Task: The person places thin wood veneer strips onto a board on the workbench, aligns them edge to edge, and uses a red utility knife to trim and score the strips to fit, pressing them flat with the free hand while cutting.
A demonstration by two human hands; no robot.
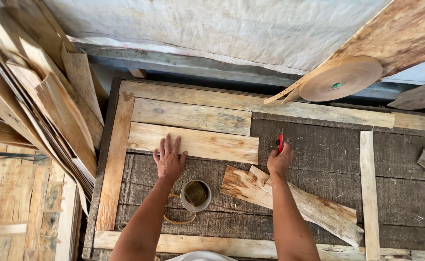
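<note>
Dark workbench (318,159): left hand (169,162) fingers spread flat on veneer strip (193,142), right hand (280,162) fingers gripping red cutter (280,142)

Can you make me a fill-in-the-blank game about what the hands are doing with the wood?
1. The left hand lies flat on a pale wooden ____.
2. The right hand grips a small ____ cutter.
3. A small round ____ sits near the left wrist.

Missing words: strip; red; cup

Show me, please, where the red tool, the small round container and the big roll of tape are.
red tool (280,142), head view, on its red body above the right hand.
small round container (196,195), head view, on its inside.
roll of tape (340,79), head view, on its flat side.
</note>
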